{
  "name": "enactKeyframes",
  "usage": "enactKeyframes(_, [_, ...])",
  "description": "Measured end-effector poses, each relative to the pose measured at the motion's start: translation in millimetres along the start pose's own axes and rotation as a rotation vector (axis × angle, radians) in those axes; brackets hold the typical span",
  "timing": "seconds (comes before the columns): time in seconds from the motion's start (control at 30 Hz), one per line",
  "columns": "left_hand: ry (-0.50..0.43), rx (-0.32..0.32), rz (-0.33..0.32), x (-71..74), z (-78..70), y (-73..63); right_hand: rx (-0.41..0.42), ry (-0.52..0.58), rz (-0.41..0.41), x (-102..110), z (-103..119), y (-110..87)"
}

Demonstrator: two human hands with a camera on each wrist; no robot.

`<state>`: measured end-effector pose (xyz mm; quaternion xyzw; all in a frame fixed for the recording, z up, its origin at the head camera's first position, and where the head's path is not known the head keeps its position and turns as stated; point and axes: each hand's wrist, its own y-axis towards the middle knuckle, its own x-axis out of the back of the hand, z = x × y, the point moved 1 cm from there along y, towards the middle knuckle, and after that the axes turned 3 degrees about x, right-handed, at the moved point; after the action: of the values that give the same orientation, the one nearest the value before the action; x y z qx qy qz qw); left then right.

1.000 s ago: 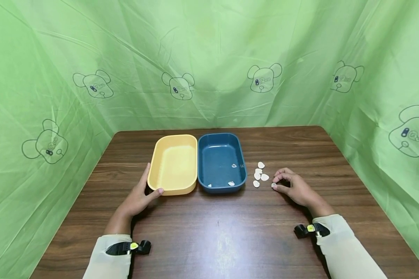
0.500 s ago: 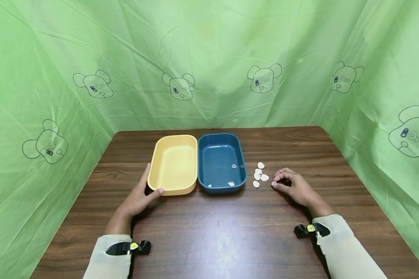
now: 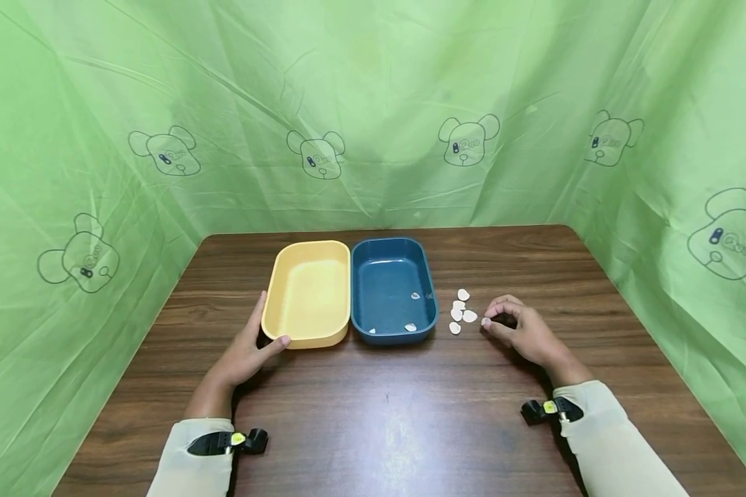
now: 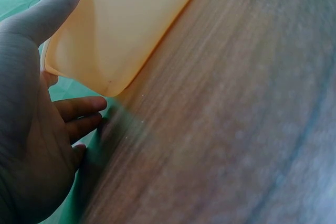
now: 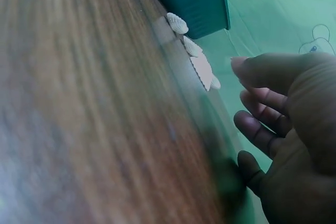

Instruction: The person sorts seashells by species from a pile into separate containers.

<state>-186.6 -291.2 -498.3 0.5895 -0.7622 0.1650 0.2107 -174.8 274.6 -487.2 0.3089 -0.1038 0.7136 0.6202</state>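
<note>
Progress, my judgement: partway. At least three tray shells (image 3: 410, 327) lie in the blue tray (image 3: 388, 279); five loose shells (image 3: 469, 316) on the surface (image 3: 385, 421), right of that tray, seem to be what is left. Pose: my right hand (image 3: 530, 336) is just right of them, fingers bent toward the thumb. Pale spot at the thumb tip: shell or nail, so I cannot tell whether I pinch anything. My left hand (image 3: 242, 353) grips the yellow tray (image 3: 311, 297) at its near-left corner, thumb on the near side.
</note>
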Motion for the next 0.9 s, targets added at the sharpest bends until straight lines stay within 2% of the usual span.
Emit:
enactKeyframes(0.47, [0.014,0.007,-0.001,0.5,2.3,0.9,0.044,-0.07,-0.03,-2.7,22.3,13.4])
enactKeyframes(0.7, [0.018,0.019,-0.003,0.9,2.3,0.7,0.048,-0.043,-0.018,-9.5,35.0,19.4])
enactKeyframes(0.9, [0.012,0.012,0.0,0.8,0.9,0.9,0.062,-0.068,-0.026,-11.3,45.8,26.9])
